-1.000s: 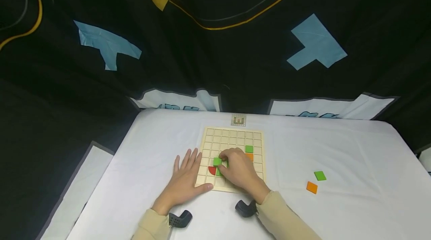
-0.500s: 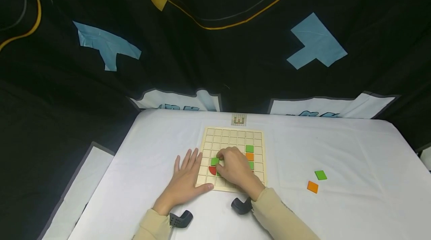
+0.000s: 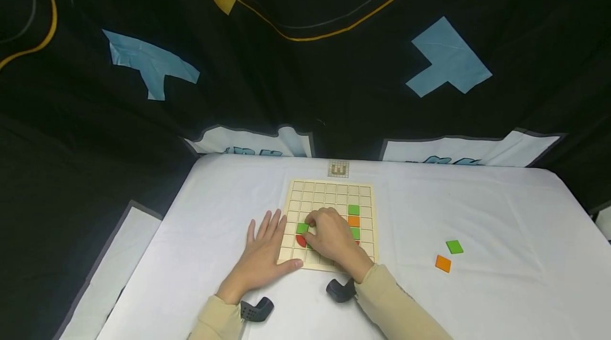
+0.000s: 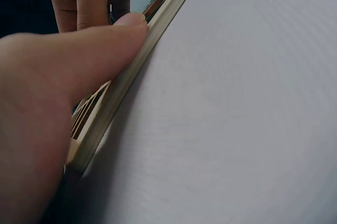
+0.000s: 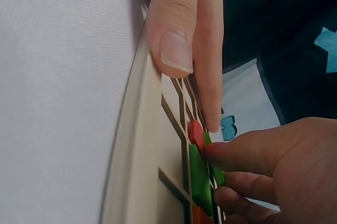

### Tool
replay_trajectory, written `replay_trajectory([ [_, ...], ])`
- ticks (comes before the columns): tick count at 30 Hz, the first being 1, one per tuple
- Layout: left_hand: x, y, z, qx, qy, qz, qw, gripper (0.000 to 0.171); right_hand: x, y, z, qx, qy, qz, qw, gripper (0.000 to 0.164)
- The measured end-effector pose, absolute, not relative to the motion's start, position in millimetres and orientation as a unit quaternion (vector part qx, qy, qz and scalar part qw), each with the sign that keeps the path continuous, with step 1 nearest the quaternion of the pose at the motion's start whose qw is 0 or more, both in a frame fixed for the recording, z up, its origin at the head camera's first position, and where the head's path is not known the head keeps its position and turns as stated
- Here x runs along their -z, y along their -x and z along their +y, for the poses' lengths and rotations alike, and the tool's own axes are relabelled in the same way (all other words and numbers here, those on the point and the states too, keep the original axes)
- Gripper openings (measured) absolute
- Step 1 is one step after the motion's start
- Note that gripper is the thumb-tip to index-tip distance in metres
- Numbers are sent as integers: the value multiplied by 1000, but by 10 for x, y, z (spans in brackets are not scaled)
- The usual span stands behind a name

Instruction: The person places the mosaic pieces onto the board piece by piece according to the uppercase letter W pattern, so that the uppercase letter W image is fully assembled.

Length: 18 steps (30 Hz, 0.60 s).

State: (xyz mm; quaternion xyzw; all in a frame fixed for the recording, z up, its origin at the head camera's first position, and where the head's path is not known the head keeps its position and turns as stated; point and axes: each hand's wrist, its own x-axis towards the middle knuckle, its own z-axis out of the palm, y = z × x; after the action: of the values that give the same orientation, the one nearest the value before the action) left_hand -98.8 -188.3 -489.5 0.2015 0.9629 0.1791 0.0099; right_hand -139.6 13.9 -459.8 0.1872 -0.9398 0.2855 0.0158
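A pale wooden grid board (image 3: 324, 191) lies on the white table. My left hand (image 3: 260, 260) is spread along its left side, with the thumb on its front edge. In my right hand (image 3: 331, 236), thumb and forefinger pinch a green square tile (image 3: 302, 228), low over the left part of the grid. Just in front of that tile is a red rounded piece (image 3: 300, 241). The right wrist view shows another green tile (image 5: 199, 176) in the grid beside my thumb. On the board's right side are a green tile (image 3: 354, 209) and an orange tile (image 3: 354, 221); my right hand partly hides pieces near them.
A loose green tile (image 3: 454, 246) and an orange tile (image 3: 443, 263) lie on the table to the right. Behind the board is a small patterned card (image 3: 338, 169). A black curtain (image 3: 305, 90) hangs along the table's back edge.
My right hand has moved slightly left with the green tile, bringing it over the cell behind the red piece. More pieces on the board's right side now show. The left hand stays put.
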Motion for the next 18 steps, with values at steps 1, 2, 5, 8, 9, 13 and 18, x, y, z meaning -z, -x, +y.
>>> replay_trajectory([
  [1,4899,989,-1884,-179,-202,963,9,108,4599,1399,138,-284,-188,-940,16,23],
  [2,4898,989,-1884,-179,-202,963,9,108,4600,1400,137,-284,-189,-940,15,23],
  [5,4896,990,-1883,-184,-200,962,11,108,4601,1408,138,-287,-188,-939,11,24],
  [8,4891,991,-1882,-185,-197,963,15,108,4600,1411,139,-293,-184,-938,5,23],
  [9,4893,992,-1883,-186,-197,963,15,108,4600,1412,140,-295,-184,-937,4,23],
  [13,4891,990,-1885,-182,-196,963,15,109,4602,1414,144,-300,-184,-936,1,23],
  [18,4884,985,-1882,-182,-198,963,12,109,4604,1417,143,-301,-183,-936,-2,24],
])
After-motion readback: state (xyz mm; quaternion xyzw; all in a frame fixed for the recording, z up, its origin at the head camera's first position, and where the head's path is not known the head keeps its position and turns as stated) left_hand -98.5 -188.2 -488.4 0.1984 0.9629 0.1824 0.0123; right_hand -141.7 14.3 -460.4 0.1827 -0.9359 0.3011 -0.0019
